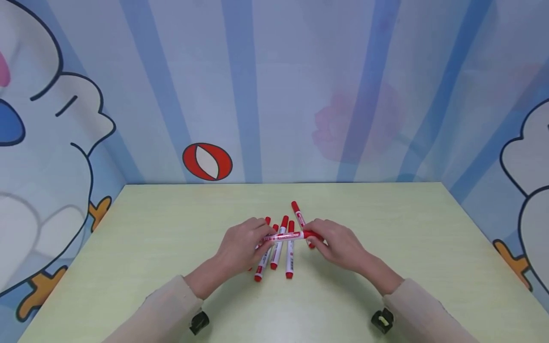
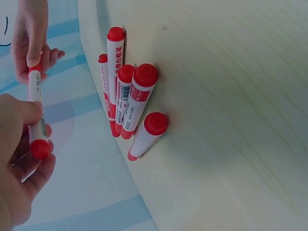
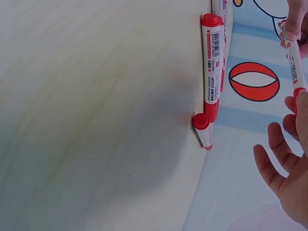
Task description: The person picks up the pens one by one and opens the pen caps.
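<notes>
Both hands hold one red-and-white whiteboard marker [image 1: 289, 236] level above the table. My left hand [image 1: 246, 243] grips its white barrel near the red tail end, as the left wrist view shows. At the other end, my right hand [image 1: 340, 245] pinches the red cap between thumb and fingers; in the right wrist view its other fingers [image 3: 274, 171] stand loosely apart. The cap is on the barrel. Below lie several more capped markers [image 1: 289, 257], side by side and partly hidden by the left hand. One marker [image 1: 299, 216] lies slanted under the right hand.
The pale wooden table [image 1: 171, 209] stretches out on all sides of the markers. Behind it and at both sides rises a blue striped backdrop [image 1: 283, 95] with cartoon figures and a red oval print [image 1: 188, 162]. Dark wrist-worn pieces [image 1: 199, 323] sit near both sleeves.
</notes>
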`<state>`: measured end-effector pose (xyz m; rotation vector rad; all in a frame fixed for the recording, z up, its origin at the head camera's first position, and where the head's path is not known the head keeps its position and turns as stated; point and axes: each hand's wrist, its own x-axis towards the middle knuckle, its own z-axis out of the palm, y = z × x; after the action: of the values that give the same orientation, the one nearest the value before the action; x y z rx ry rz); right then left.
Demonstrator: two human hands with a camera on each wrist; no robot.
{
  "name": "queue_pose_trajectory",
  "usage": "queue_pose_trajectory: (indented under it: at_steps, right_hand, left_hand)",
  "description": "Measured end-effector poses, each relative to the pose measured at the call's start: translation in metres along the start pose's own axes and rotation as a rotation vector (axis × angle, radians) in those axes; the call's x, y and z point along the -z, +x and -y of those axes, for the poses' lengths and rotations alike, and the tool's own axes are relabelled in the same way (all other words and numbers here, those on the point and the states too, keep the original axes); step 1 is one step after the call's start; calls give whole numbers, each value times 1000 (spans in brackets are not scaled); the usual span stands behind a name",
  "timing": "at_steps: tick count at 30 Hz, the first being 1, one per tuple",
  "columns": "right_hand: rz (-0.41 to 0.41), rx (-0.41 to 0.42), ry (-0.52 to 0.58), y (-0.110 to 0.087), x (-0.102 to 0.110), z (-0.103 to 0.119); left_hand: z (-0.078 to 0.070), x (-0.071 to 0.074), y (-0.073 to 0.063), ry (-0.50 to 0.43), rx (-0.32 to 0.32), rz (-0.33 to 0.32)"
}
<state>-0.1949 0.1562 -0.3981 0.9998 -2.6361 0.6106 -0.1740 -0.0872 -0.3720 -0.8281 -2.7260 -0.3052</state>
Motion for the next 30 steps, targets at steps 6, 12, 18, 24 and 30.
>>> queue_pose_trajectory:
  at_steps: [6,12,18,24,30]
  right_hand:
    - [36,-33,36,-2,3,-7]
    - [30,-96,9,-14,4,-21]
    - [39,-121,-25,-14,7,-20]
    - [42,-142,-77,-15,11,-21]
    - [26,-129,-100,-14,12,-24]
  left_hand:
    - [6,2,-2,46,-51,-95]
    - [26,9,-11,63,-25,-163]
    - [29,10,-11,64,-6,-130]
    - [33,9,-12,84,45,-96]
    - [37,11,-13,87,49,-90]
